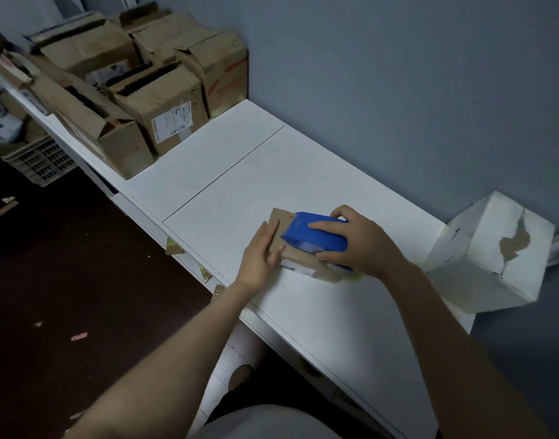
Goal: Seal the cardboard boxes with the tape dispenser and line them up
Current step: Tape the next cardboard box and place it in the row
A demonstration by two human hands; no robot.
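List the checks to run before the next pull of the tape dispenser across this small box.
1. Box steadied: ok, left hand lies flat on the small cardboard box.
2. Tool gripped: ok, right hand holds the blue tape dispenser.
3. Dispenser on the box top: ok.
4. Whether the tape end is stuck to the box: cannot tell, hidden under the dispenser.
5. Bare table beyond the box: ok.

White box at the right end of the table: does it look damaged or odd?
Yes. The white box has a torn patch on top baring brown cardboard, and it sits askew at the end of the table. Tape scraps cling to its front edge.
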